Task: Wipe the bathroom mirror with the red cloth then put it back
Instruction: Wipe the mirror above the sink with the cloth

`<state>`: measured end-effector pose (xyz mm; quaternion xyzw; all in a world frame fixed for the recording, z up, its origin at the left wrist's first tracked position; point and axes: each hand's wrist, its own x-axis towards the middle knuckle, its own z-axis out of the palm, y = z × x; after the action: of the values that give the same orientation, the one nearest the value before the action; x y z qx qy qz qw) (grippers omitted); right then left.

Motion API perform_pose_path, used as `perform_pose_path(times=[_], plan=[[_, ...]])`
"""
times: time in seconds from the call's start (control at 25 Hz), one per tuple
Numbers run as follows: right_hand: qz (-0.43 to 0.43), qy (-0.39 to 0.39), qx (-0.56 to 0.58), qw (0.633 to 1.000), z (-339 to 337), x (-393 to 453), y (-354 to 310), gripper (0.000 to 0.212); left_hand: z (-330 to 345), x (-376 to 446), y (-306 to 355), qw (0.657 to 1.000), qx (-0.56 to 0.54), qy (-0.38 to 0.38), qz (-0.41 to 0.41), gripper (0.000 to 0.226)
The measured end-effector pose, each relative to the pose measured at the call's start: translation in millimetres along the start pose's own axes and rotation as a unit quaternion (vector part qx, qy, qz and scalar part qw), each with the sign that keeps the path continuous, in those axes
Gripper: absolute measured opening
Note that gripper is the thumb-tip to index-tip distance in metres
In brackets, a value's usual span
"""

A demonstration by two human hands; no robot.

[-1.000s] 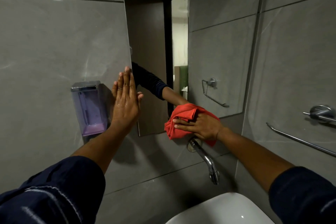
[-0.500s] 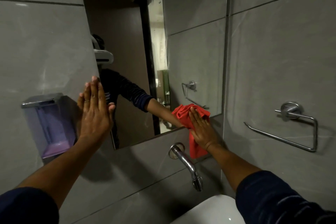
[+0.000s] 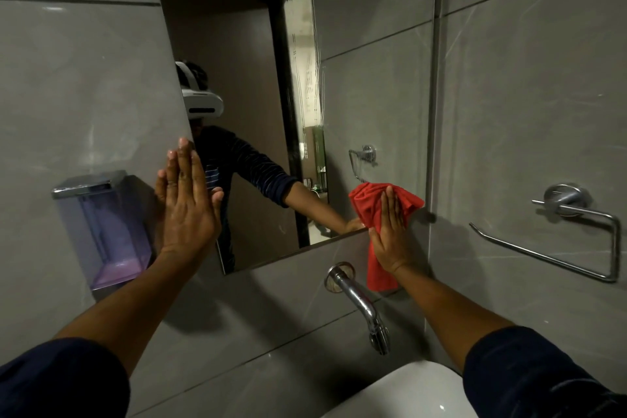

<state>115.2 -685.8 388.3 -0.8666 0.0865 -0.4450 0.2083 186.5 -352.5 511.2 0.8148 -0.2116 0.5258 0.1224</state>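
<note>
The mirror (image 3: 366,85) is set flush in the grey tiled wall ahead. My right hand (image 3: 390,237) lies flat on the red cloth (image 3: 368,204) and presses it against the mirror's lower right corner. Part of the cloth hangs down over the tile below the mirror's edge. My left hand (image 3: 186,204) is flat on the wall at the mirror's left edge, fingers together and pointing up, holding nothing. The mirror shows my reflected arm and sleeve.
A soap dispenser (image 3: 101,231) with purple liquid hangs on the wall left of my left hand. A chrome tap (image 3: 359,302) sticks out below the mirror over a white basin (image 3: 414,394). A chrome towel ring (image 3: 576,234) is on the right wall.
My right hand has slid the red cloth to the right along the mirror's bottom edge, into the lower right corner. My left hand stays flat on the wall.
</note>
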Motion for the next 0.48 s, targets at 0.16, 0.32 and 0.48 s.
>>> perform_pose_path(times=[0.16, 0.32, 0.48], plan=[[0.014, 0.02, 0.027, 0.999, 6, 2, -1, 0.069, 1, -1, -2, 1.0, 0.009, -0.002, -0.001, 0.068], [0.095, 0.059, 0.115, 0.987, -3, 14, 0, 0.068, -2, 0, -4, 1.0, 0.011, -0.007, 0.009, 0.069], [0.15, 0.083, 0.093, 0.981, -29, 39, 27, 0.067, -8, 1, -4, 1.0, 0.009, -0.006, 0.023, 0.069]])
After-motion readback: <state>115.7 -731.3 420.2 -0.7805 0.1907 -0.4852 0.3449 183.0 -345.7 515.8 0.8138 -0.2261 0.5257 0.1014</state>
